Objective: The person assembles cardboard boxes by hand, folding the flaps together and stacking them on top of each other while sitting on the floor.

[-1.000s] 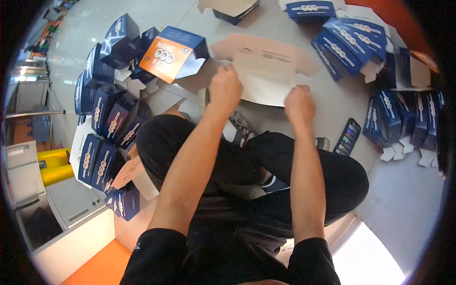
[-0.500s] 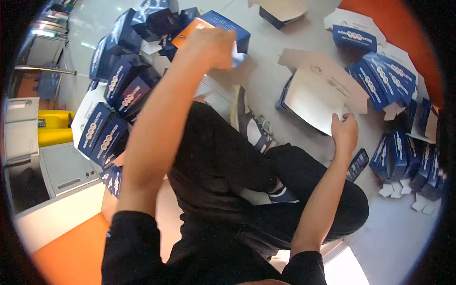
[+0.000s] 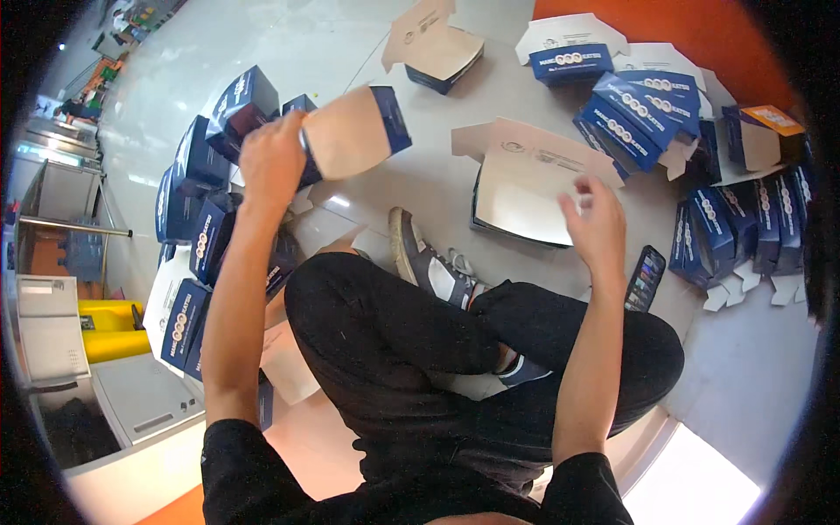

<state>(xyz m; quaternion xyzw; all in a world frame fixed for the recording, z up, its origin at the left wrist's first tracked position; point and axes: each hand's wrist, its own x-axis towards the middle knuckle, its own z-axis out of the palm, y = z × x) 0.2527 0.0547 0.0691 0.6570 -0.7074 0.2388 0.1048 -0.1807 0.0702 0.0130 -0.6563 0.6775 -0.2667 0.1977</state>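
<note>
My left hand [image 3: 273, 162] is closed on the left end of a cardboard box [image 3: 348, 136], holding it raised over the floor at the left. A plain tan face of this box is turned up, with a dark blue printed panel at its right end. My right hand [image 3: 598, 226] has its fingers apart and hovers at the right edge of an open cardboard box [image 3: 525, 192]. That box lies on the floor with its tan lid flap folded back and its blue sides low; whether the fingertips touch it I cannot tell.
Blue boxes [image 3: 188, 184] pile up at the left, and more blue boxes [image 3: 626, 122] stand at the right. Another open box [image 3: 442, 57] lies at the far middle. A phone [image 3: 645, 278] rests by my right knee; my shoe [image 3: 429, 262] is in front.
My left hand has drawn left with the box and turned it, so its tan face shows instead of orange. My right hand has lifted and opened. The view has shifted.
</note>
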